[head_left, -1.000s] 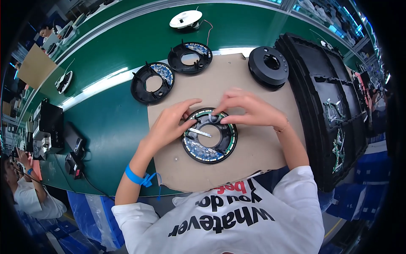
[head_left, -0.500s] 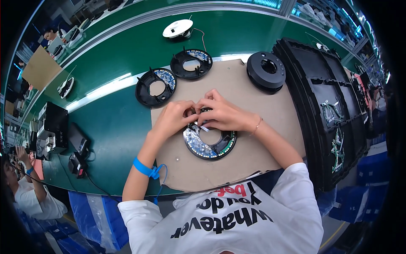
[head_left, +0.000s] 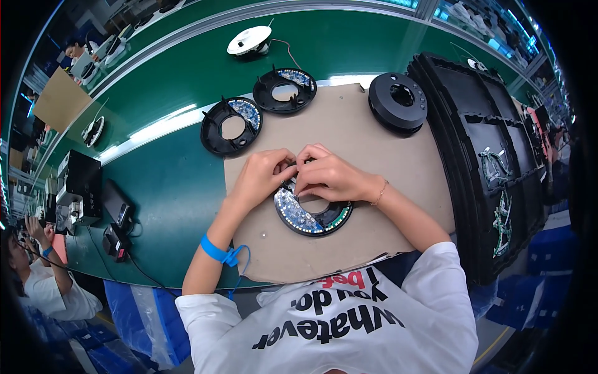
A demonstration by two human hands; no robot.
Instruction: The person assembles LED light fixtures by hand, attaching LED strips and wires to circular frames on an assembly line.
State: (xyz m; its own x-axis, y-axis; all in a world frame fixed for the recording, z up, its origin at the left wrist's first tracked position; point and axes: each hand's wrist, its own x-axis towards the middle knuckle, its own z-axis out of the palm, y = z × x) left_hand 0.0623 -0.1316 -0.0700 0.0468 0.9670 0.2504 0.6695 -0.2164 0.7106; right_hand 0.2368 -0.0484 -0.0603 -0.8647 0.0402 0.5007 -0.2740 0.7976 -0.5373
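A round black housing ring point(head_left: 299, 215), fitted with a blue-and-white circuit board and a row of small light squares, lies on the brown cardboard before me. Both hands meet over its far edge. My left hand point(head_left: 265, 176) has thumb and fingers pinched together at the ring's upper left. From the right, my right hand point(head_left: 332, 177) reaches over the rim with bent fingers pressed together, close to the left fingertips. Whatever small part the fingertips hold is hidden. A blue strap point(head_left: 218, 250) with a cord circles my left wrist.
Two similar black rings point(head_left: 213, 138) point(head_left: 266, 103) lie beyond my hands. A dark round cover point(head_left: 389, 115) sits at the right, beside black trays point(head_left: 458, 156) with wired parts. A white disc point(head_left: 249, 38) stands farther back. Black devices point(head_left: 84, 187) occupy the left, near another person.
My right hand has shifted slightly nearer, its fingers now more curled over the ring. A small white piece seen under them before is now mostly covered. The view has moved a little.
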